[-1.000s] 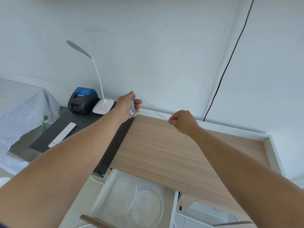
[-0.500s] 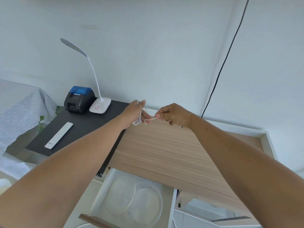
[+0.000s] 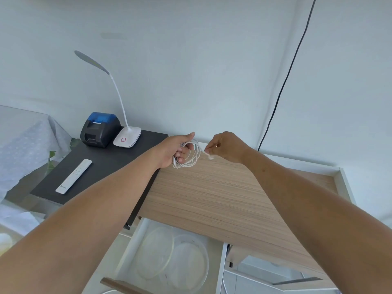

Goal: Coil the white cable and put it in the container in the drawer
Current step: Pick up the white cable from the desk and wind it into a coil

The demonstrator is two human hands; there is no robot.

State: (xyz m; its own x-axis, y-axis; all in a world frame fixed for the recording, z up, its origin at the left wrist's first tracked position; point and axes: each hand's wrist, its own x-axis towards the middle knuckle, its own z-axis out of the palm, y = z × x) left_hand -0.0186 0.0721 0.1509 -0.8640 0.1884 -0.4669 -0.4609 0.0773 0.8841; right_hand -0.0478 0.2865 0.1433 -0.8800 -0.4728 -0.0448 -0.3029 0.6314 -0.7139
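Above the far left corner of the pale wood-grain worktop (image 3: pixel 212 194), the left hand (image 3: pixel 176 150) is clenched round a bundle of thin white cable (image 3: pixel 191 158), its loops hanging below the fingers. A second ago a long strand ran taut between two well-separated hands; half a second ago the hands had met; now only a short tail remains, pinched in the right hand (image 3: pixel 227 147), whose grip is closed on the cable's white plug end (image 3: pixel 210 157). I judge the coiling nearly finished, with one last wrap or tuck left before the bundle can go down.

The coil is an oval whose long axis runs roughly upright, tilted a little, its open face turned toward the camera; the free tail points right toward the right hand.

Below, the white drawer (image 3: pixel 131 247) stands open, with a clear round plastic container (image 3: pixel 191 264) inside, beside what looks like its lid (image 3: pixel 157 251).
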